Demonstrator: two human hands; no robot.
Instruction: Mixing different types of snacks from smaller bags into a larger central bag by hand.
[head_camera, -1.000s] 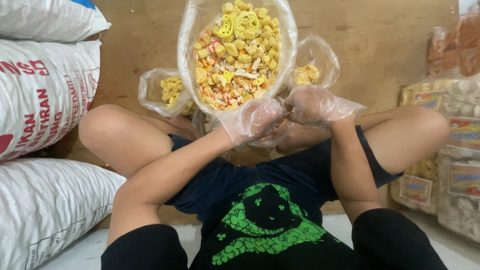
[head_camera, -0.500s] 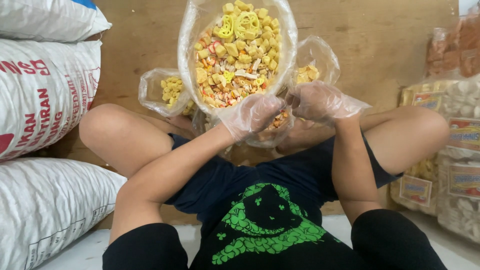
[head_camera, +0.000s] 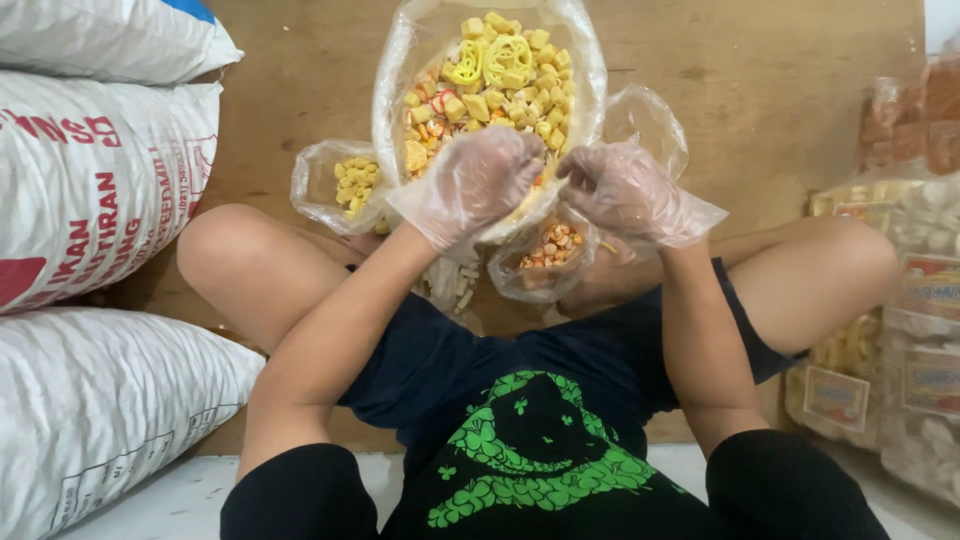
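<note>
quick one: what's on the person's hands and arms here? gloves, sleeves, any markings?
Both the left hand and the right hand wear loose, thin, see-through plastic gloves, crinkled and baggy, with cuffs flaring out at the wrists. The fingers show through the film. Forearms are bare, with no watch, bands or markings visible. Short dark navy sleeves end near the upper arms.

Both gloved hands, left (head_camera: 478, 180) and right (head_camera: 622, 190), curl raised together.

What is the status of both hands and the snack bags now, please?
Left hand and right hand gloved, fingers curled over the big snack bag. Small bag hangs below them. Grip unclear; nothing blocking.
</note>
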